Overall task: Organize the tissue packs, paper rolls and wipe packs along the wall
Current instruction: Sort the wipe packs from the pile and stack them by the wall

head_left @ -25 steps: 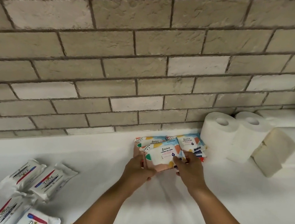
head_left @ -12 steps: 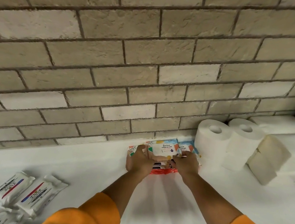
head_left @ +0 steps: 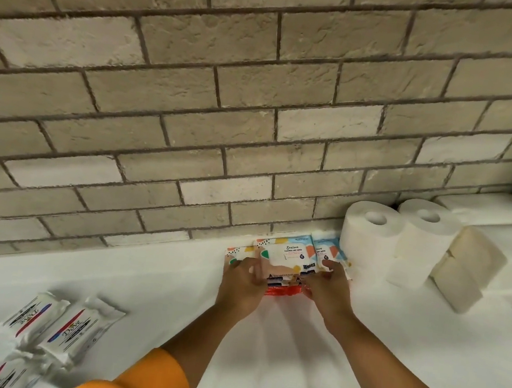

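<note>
Seemingly, wipe packs lie between the hands.

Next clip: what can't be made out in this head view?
Head view:
- Left hand, right hand: grip unclear, fingertips blurred.
- Red pack: mostly covered by wipe packs and both hands; label unreadable.
- White packs, lower left: cut off by the bottom edge.
</note>
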